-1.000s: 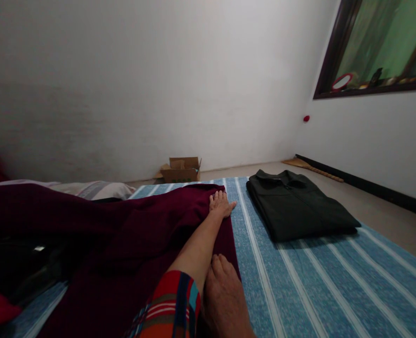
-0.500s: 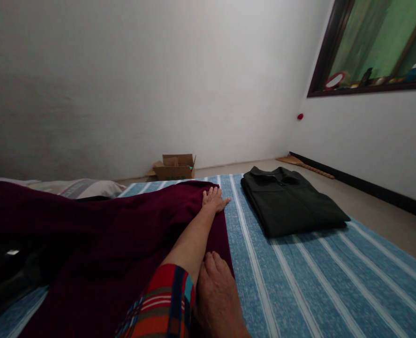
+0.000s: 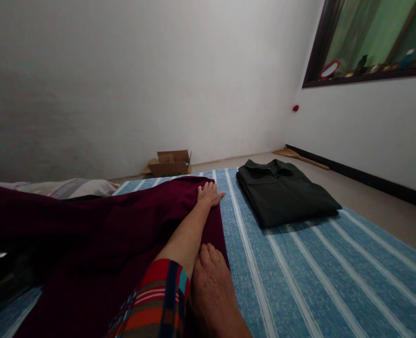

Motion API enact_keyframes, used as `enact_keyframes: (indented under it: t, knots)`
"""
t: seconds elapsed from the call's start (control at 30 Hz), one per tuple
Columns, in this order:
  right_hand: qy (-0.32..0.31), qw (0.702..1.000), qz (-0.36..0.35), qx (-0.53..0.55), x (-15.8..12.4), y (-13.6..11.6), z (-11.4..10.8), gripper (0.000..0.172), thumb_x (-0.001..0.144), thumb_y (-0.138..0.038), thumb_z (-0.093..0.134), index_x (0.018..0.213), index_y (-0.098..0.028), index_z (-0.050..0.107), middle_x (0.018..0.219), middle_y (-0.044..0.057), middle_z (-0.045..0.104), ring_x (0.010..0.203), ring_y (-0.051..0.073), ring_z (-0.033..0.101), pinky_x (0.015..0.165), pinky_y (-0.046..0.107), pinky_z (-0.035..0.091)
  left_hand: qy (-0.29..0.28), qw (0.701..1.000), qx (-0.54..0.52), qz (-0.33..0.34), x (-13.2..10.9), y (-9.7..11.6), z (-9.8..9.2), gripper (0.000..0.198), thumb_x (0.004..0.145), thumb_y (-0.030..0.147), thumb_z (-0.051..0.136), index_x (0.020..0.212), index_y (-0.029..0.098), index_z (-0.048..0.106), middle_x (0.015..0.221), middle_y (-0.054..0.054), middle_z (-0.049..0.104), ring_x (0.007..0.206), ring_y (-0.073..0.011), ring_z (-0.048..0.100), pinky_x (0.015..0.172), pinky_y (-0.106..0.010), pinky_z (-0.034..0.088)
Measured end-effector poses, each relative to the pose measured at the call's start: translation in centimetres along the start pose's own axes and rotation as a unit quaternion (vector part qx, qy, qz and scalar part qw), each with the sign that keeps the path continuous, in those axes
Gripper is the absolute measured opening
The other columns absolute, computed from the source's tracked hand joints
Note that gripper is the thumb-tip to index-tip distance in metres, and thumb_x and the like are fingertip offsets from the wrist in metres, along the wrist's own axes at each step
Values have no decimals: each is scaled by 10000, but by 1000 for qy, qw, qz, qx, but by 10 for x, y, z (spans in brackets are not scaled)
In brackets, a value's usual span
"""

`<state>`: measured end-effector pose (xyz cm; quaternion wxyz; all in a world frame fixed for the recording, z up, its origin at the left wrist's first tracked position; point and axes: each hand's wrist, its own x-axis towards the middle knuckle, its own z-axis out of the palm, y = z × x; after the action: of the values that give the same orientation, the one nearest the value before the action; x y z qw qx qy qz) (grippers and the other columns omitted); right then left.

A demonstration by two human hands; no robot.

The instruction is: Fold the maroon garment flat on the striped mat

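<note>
My left hand lies palm down on the far right corner of a maroon garment, fingers spread and thumb out to the right. The garment is spread across the bed with creases in it; its kind I cannot tell. From a plaid sleeve my forearm reaches over the cloth. A bare foot rests along the garment's right edge, beside the forearm. My right hand is out of view. Right of the garment, apart from it, lies a folded dark green zip jacket with its collar at the far end.
A blue sheet with white stripes covers the bed. Behind it are an open cardboard box and a broom on the floor. A pale bundle of cloth and a dark shiny thing are at left.
The view has shifted slightly, so everything sits a little higher and further left. My left hand stays on the same corner of the garment.
</note>
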<state>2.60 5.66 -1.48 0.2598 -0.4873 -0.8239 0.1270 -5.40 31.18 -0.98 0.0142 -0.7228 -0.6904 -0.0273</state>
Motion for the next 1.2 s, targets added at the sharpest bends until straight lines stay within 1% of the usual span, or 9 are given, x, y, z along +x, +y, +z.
enact_keyframes:
  t: [0.13, 0.33, 0.5, 0.63, 0.73, 0.87, 0.97, 1.07, 1.2]
  knots:
    - [-36, 999, 4, 11, 2, -2, -6, 440, 865, -183, 450, 1283, -52, 493, 1353, 209, 435, 1267, 336, 372, 1025, 506, 326, -15, 1000, 3, -1, 0, 1, -3, 655, 869, 588, 218, 1363, 177, 345, 1488, -116, 246, 1365, -296, 161, 1061, -540, 146]
    - [-36, 999, -3, 27, 0, -3, -9, 478, 865, -280, 477, 1309, -102, 477, 1396, 193, 382, 1301, 335, 314, 1047, 515, 274, -44, 999, 13, 5, 0, 4, -16, 598, 887, 550, 242, 1328, 175, 390, 1467, -138, 281, 1347, -312, 209, 1040, -545, 200]
    - [-35, 999, 9, 32, -3, -5, -11, 544, 853, -431, 508, 1323, -160, 466, 1404, 181, 380, 1310, 341, 295, 1051, 519, 255, -43, 997, 23, 65, -10, 9, -48, 446, 890, 499, 345, 1139, 200, 565, 1299, -134, 487, 1242, -281, 385, 993, -434, 323]
    - [-31, 999, 7, 17, -5, -6, -10, 532, 858, -446, 500, 1319, -183, 472, 1408, 166, 381, 1309, 341, 298, 1045, 523, 258, -31, 990, 16, 135, -39, 2, -82, 372, 879, 428, 416, 1099, 189, 597, 1269, -106, 515, 1191, -249, 449, 982, -356, 356]
    - [-32, 999, 2, 9, -6, -6, -10, 523, 861, -439, 500, 1317, -184, 474, 1408, 162, 383, 1312, 331, 299, 1044, 520, 257, -13, 984, -2, 175, -79, -16, -102, 386, 877, 396, 424, 1176, 189, 555, 1344, -74, 466, 1244, -221, 408, 1029, -313, 318]
    - [-32, 999, -6, -3, -7, -5, -9, 515, 858, -430, 507, 1308, -180, 482, 1398, 165, 398, 1312, 330, 300, 1036, 518, 259, 20, 978, -60, 197, -161, -39, -108, 401, 868, 353, 444, 1181, 131, 557, 1345, -113, 479, 1284, -214, 374, 1077, -315, 277]
    - [-29, 999, -14, -11, -9, -4, -8, 498, 861, -405, 505, 1305, -183, 482, 1388, 169, 410, 1305, 323, 314, 1034, 502, 256, 26, 979, -98, 174, -234, -45, -93, 430, 851, 329, 465, 1244, 161, 518, 1385, -97, 440, 1305, -210, 347, 1084, -343, 287]
    - [-21, 999, -29, -25, -12, -3, -9, 463, 884, -351, 470, 1316, -186, 466, 1379, 168, 423, 1300, 300, 328, 1034, 472, 253, -9, 980, -128, 152, -296, -43, -70, 532, 864, 360, 450, 1367, 205, 377, 1456, -71, 330, 1346, -214, 266, 1085, -385, 294]
    - [-37, 997, -33, -51, -12, -4, -15, 468, 887, -379, 456, 1310, -180, 471, 1375, 173, 424, 1294, 306, 329, 1028, 467, 244, -34, 983, -120, 137, -346, -42, -50, 711, 865, 486, 437, 1456, 242, 125, 1504, -63, 180, 1375, -235, 165, 1102, -427, 234]
